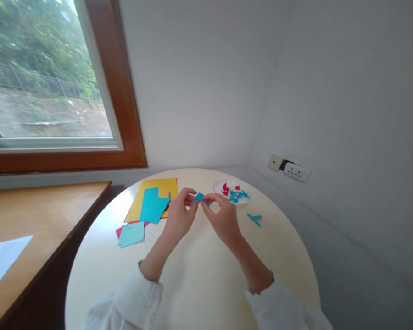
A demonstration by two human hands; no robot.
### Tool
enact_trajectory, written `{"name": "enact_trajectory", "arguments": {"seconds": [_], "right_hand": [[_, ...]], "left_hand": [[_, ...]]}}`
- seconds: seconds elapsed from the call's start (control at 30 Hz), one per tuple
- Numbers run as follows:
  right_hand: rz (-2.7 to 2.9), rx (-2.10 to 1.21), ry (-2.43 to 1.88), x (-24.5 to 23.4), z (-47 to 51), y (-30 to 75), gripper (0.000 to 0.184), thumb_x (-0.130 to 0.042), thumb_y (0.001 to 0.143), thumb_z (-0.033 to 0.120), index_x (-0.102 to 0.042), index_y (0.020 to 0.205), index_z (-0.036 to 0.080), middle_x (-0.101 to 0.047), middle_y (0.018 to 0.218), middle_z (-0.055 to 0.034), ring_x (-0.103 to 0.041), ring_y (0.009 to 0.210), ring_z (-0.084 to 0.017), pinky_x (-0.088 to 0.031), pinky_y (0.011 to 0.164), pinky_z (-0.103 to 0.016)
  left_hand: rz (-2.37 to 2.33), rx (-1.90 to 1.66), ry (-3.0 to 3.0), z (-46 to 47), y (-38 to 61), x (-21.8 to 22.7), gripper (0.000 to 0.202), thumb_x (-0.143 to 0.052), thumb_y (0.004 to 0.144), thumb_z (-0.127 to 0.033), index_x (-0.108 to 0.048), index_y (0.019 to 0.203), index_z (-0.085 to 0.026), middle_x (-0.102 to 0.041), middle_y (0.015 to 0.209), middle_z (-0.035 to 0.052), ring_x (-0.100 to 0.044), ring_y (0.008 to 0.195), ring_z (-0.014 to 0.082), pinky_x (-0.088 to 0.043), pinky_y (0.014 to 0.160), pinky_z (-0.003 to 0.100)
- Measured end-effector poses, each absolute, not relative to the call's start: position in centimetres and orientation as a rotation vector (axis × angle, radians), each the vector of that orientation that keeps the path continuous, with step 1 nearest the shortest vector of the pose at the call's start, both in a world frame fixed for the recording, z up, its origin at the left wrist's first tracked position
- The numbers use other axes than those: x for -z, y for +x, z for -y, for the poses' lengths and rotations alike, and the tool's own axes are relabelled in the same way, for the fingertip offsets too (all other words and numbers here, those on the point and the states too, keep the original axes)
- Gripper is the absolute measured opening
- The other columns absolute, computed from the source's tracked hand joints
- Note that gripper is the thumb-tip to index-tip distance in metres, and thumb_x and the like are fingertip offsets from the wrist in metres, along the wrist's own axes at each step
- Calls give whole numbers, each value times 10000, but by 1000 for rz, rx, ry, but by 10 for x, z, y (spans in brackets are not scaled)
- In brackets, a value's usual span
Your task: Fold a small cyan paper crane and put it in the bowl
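Over the round cream table (pixel 192 284), my left hand (pixel 179 214) and my right hand (pixel 222 215) meet on a small blue paper piece (pixel 198 198). Both pinch it between fingertips, left from the left side, right from the right. It looks folded or cut into a pointed shape. Just behind my left hand lies a dark tool (pixel 168 203), mostly hidden, on the paper stack. White sleeves cover both forearms.
A yellow sheet (pixel 165 188) with blue sheets (pixel 152 205) on top lies at the left; a light blue square (pixel 131 233) over a pink sheet sits nearer. A white plate (pixel 219 187) holds red and blue scraps. One blue scrap (pixel 254 219) lies right. Wooden desk (pixel 37 215) adjoins left.
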State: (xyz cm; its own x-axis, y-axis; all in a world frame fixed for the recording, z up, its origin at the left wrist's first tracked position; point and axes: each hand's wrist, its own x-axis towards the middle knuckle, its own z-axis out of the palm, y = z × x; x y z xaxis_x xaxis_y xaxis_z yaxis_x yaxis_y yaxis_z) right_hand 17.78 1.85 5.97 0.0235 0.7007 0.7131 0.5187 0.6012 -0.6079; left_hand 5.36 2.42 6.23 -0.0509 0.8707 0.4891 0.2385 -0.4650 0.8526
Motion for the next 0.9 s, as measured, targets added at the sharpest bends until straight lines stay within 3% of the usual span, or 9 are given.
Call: {"name": "enact_trajectory", "arguments": {"seconds": [0.3,0.53,0.9], "right_hand": [[1761,-30,-1009,-17,-5,187,101,-543,773,151,-626,767,209,-703,788,-48,-629,754,-204,-455,714,-366],[1757,32,-921,20,-6,190,122,-555,775,137,-632,826,216,-704,792,-37,-637,761,-185,-477,711,-339],[1812,29,-781,36,-10,187,238,-538,770,71,-644,903,237,-706,889,-38,-633,852,-179,-510,769,-344]], "left_hand": [[-974,-1376,1272,-12,58,-15,293,-711,614,-254,-488,791,-182,-680,633,20,-659,664,173,-505,690,320],[-970,-1373,991,-1,63,7,351,-757,526,-206,-501,764,-163,-689,581,9,-639,583,138,-485,638,257],[-1019,-1400,1046,-2,55,22,296,-716,583,-201,-502,785,-170,-700,617,6,-625,599,121,-446,602,209]]}}
